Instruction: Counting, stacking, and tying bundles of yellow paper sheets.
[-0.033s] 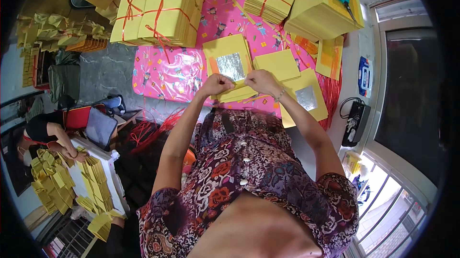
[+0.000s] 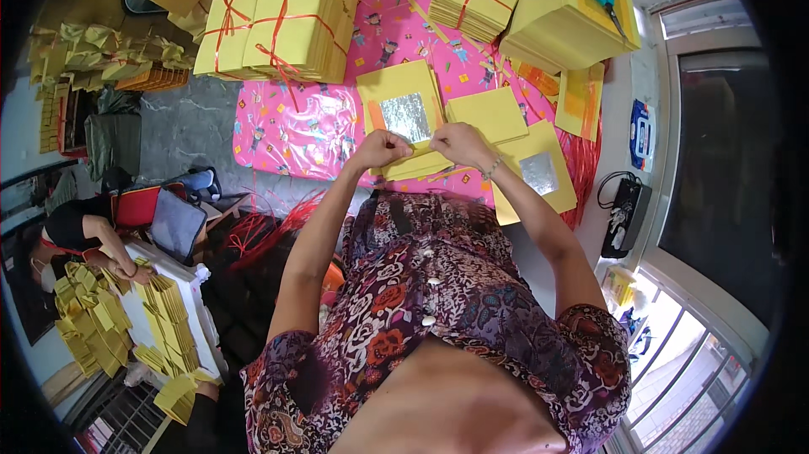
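Left hand and right hand pinch a folded yellow paper between them (fingers curled); a foil-centred yellow sheet lies at twelve o'clock.

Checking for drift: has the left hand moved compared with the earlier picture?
No. The left hand sits just below the foil-centred yellow sheet, as before, gripping the folded yellow paper.

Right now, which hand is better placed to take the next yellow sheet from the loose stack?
Probably the right hand. The loose stack of yellow sheets lies just beyond it, while the left hand sits nearer the foil-centred sheet. Both grip the folded yellow paper.
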Action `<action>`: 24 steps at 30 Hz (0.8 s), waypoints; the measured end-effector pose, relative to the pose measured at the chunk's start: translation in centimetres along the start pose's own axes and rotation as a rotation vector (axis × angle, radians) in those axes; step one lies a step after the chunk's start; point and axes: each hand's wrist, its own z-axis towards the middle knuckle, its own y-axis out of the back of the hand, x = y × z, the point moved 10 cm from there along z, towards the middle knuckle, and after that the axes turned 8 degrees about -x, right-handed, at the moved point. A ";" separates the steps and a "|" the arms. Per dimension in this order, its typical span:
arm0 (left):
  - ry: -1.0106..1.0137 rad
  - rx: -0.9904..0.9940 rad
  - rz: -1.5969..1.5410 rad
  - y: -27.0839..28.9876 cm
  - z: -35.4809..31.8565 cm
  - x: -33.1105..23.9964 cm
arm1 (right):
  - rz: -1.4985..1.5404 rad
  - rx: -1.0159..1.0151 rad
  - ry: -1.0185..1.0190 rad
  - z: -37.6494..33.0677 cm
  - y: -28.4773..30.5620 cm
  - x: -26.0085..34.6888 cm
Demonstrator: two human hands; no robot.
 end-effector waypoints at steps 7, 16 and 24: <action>0.088 0.048 -0.051 -0.2 0.1 1.0 | 0.005 0.051 -0.050 0.0 -0.2 -0.2; -0.227 -0.172 0.460 0.0 -2.1 -6.1 | 0.007 -0.150 0.008 0.1 1.8 1.6; -0.192 -0.365 0.638 5.0 -1.2 -10.1 | 0.356 -0.851 -0.137 -2.7 6.7 1.8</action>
